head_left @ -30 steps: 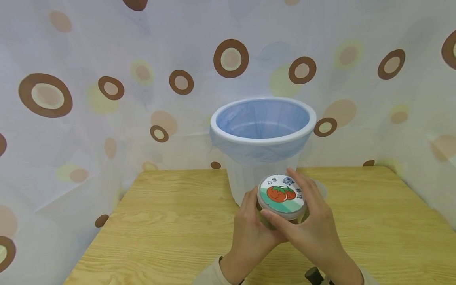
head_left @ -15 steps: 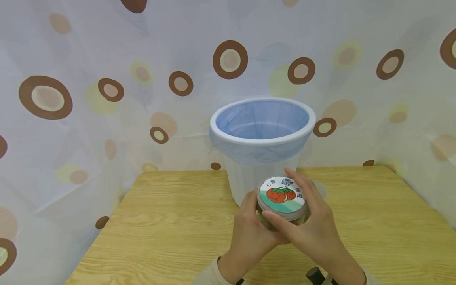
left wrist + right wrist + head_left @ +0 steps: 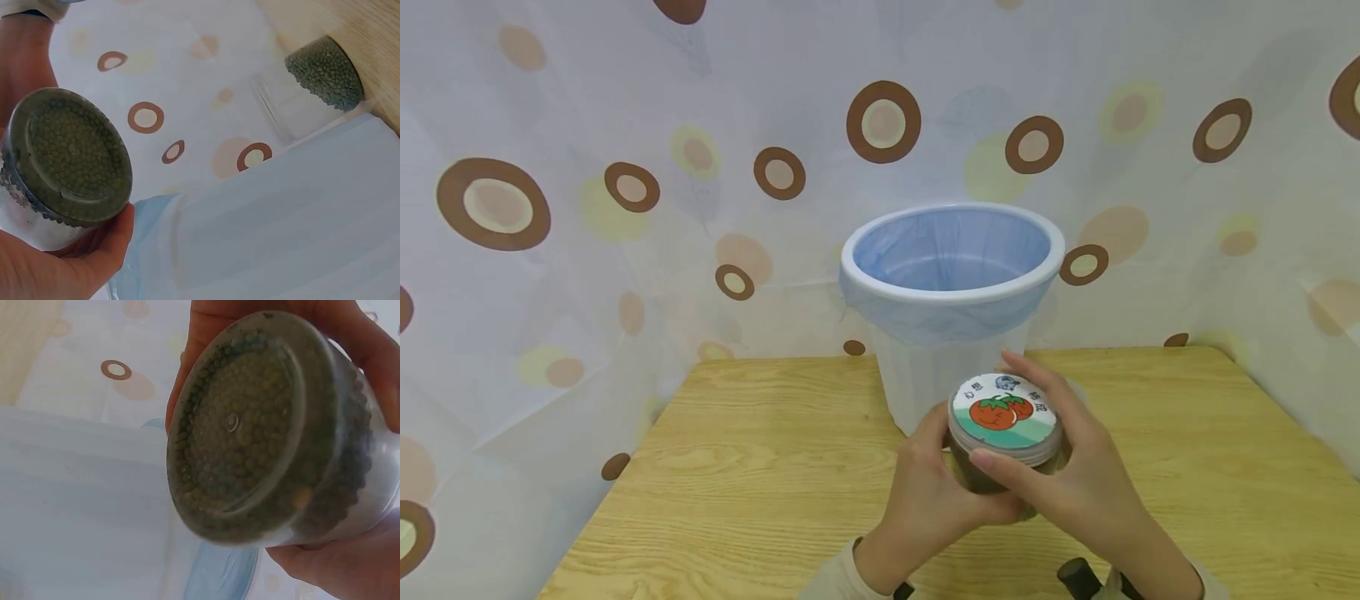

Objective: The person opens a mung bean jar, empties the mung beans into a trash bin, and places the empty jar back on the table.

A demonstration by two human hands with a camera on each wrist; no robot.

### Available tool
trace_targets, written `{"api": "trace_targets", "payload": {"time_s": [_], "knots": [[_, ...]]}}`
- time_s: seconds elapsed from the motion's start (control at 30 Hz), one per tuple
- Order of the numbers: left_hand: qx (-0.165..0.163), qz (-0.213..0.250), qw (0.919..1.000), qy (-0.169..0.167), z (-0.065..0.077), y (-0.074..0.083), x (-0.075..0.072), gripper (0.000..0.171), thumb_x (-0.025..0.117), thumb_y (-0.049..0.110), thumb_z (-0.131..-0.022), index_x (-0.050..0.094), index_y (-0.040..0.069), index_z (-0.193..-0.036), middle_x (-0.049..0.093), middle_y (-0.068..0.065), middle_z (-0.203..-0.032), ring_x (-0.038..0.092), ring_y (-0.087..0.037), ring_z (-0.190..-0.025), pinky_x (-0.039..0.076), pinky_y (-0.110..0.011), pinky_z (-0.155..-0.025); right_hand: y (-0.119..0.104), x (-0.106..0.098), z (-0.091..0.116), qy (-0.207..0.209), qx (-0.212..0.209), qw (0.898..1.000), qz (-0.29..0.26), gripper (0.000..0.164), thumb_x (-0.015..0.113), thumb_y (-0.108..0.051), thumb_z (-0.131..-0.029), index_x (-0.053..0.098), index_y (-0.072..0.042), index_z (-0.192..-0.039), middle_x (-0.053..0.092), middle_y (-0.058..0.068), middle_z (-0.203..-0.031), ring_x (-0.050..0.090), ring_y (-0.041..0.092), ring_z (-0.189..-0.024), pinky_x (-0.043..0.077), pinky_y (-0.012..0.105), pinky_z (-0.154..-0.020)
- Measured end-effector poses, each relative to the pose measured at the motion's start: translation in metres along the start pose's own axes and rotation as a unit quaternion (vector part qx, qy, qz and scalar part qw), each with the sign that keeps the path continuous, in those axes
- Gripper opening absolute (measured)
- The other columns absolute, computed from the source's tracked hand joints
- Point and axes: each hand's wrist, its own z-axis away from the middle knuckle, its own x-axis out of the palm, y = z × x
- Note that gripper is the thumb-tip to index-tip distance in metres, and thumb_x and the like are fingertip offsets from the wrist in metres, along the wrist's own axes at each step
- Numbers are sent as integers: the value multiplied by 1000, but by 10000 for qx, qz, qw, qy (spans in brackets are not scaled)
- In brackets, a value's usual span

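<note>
We look across a pale yellow wood-grain tabletop (image 3: 737, 467), with white sheeting (image 3: 700, 92) printed with brown rings and pastel spots rising behind it and along both sides. Toward the back we see a white ribbed plastic bin (image 3: 951, 297), a translucent blue liner (image 3: 951, 323) folded over its rim. Near the bin, a clear cylindrical container (image 3: 328, 75) partly filled with green beans stands on the tabletop. In front, the hands are together, the left hand (image 3: 927, 492) and right hand (image 3: 1086, 471) both gripping a clear plastic jar of green beans (image 3: 72, 159), raised above the tabletop, its round tomato-printed lid (image 3: 1003, 417) facing up.
</note>
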Motion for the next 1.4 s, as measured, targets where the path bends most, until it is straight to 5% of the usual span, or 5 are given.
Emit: {"api": "trace_targets", "payload": {"time_s": [0.5,0.9,1.07,1.2,1.4], "knots": [[582,989,9911,-673,-5,-2,-5,69,82,7,-71,50,14,-132,59,2,-125,57,-15,-113,48,-34,-94,4,-7,0,-274,-571,9913,-1157,84,71,15,-71,38,-8,-145,51,14,-131,53,15,-111,44,17,-89],[264,1467,9859,-760,-5,0,-4,67,80,9,-73,50,15,-132,59,0,-125,56,-17,-113,46,-36,-94,7,-20,-7,-925,-640,9866,-1180,84,65,9,-78,25,-7,-150,46,13,-142,47,14,-124,37,17,-98],[-131,970,9951,-153,-3,5,-2,70,84,14,-71,48,18,-131,58,4,-124,54,-15,-113,44,-35,-95,4,-21,-6,-596,-496,9939,-785,84,65,6,-79,26,-13,-151,42,10,-145,38,14,-132,27,21,-106],[40,90,9988,481,-3,3,1,76,87,17,-67,44,16,-129,52,2,-124,52,-15,-111,46,-35,-92,-1,-13,-2,90,13,9999,-146,83,73,-1,-79,34,-25,-148,47,-1,-139,41,10,-129,29,29,-104],[772,-1569,9753,1349,-4,-6,6,85,90,27,-60,43,8,-128,49,-3,-113,48,-15,-103,47,-32,-84,-10,3,3,585,484,9960,471,82,81,-16,-76,37,-22,-144,48,1,-132,43,20,-121,34,33,-99]]}}
